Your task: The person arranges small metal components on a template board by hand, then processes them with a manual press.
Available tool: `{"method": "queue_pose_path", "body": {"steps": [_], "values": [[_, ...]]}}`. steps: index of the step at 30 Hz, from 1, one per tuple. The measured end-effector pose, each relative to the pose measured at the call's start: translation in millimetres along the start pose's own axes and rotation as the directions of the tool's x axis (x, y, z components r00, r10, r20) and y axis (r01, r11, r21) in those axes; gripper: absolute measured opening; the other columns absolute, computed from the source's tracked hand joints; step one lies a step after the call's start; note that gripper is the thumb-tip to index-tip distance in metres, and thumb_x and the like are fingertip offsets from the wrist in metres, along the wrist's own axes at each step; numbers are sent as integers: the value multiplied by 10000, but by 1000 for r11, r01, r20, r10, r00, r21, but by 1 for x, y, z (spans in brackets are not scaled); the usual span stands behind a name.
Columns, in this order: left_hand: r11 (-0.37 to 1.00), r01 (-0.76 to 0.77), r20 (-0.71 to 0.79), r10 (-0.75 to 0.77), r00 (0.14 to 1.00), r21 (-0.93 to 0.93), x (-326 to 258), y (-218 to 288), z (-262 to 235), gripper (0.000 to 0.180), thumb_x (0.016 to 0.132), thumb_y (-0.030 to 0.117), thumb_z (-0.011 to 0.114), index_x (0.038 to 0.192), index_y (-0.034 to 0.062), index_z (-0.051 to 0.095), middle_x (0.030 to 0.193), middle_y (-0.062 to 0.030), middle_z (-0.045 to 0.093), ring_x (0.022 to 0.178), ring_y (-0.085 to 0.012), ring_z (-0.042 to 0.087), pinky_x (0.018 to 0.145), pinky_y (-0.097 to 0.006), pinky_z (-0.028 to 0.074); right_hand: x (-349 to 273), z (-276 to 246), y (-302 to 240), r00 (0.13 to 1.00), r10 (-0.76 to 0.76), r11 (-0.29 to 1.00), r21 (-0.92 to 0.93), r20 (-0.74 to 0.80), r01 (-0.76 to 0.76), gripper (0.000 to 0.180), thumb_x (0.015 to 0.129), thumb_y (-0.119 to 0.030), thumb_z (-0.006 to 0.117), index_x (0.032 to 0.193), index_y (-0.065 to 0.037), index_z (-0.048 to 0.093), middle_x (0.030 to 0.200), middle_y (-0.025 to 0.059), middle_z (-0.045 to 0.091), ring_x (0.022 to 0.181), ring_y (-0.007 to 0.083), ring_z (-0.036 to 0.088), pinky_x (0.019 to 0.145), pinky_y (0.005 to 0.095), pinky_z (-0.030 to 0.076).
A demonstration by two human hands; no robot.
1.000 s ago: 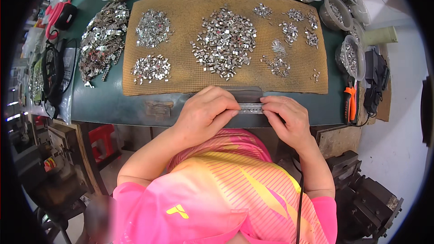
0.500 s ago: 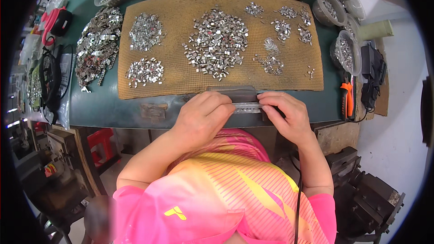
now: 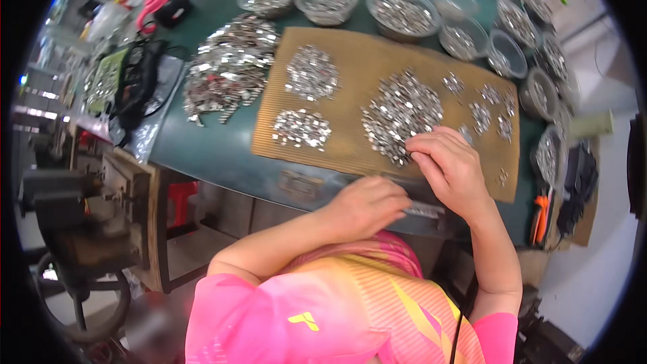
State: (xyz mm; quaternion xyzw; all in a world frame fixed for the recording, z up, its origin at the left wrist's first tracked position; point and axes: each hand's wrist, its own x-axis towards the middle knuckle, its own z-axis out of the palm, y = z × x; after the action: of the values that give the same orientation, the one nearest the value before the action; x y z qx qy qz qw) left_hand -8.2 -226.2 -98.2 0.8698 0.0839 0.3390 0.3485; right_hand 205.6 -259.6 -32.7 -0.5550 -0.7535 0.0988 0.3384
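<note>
A dark green table (image 3: 202, 155) fills the upper half of the frame, and most of it is covered by a tan ribbed mat (image 3: 350, 54). A loose heap of shiny metal pieces (image 3: 226, 67) lies on the bare table at upper left, just off the mat. On the mat sit smaller heaps, the biggest being the central pile of small metal parts (image 3: 397, 111). A row of clear plastic bowls (image 3: 404, 10) holding more parts curves along the top and right rim.

The right hand (image 3: 451, 168), right of centre, rests at the lower right edge of the central pile with thumb and forefinger pinched together, apparently on one or a few parts; the pick itself is too small to make out. The left hand (image 3: 367, 205) lies curled, knuckles up, at the near table edge, pressing on a narrow metal strip (image 3: 424, 210) that pokes out to its right.

The step in hand looks like picking parts from the pile while the strip is kept steady. The next move would call for a fine pinch, carrying the part across the short gap to the strip without scattering the heap.

Whatever lies under the left palm is hidden, as is most of the strip. The person's pink and yellow shirt (image 3: 350, 310) blocks the lower centre, the bowls at right bend toward the rim, and the clutter at far upper left is blurred.
</note>
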Motion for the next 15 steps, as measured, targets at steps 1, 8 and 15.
{"method": "queue_pose_path", "body": {"steps": [1,8,15], "values": [[999,5,-12,-5,1000,-32,-1,3,1,294,830,87,796,1104,59,693,1060,-95,693,963,-290,674,831,-409,558,9,3,0,1000,-9,1000,-10,21,10,83,932,-93,692,1012,-77,704,1015,78,742,957,279,707,963,450,514],[994,27,-43,-31,999,-103,-6,6,-4,197,895,117,734,1070,52,672,1044,-93,656,955,-298,642,848,-406,538,86,68,12,992,-101,992,-71,79,106,103,925,-160,706,1001,-99,741,972,69,716,1026,271,662,1086,489,402],[988,27,-32,-32,999,-153,-6,1,-3,195,921,117,709,1094,40,665,1058,-99,637,988,-307,620,869,-415,528,112,109,6,992,-20,953,-296,126,57,203,875,-297,769,877,-103,709,873,58,673,968,277,631,1103,568,358]]}}
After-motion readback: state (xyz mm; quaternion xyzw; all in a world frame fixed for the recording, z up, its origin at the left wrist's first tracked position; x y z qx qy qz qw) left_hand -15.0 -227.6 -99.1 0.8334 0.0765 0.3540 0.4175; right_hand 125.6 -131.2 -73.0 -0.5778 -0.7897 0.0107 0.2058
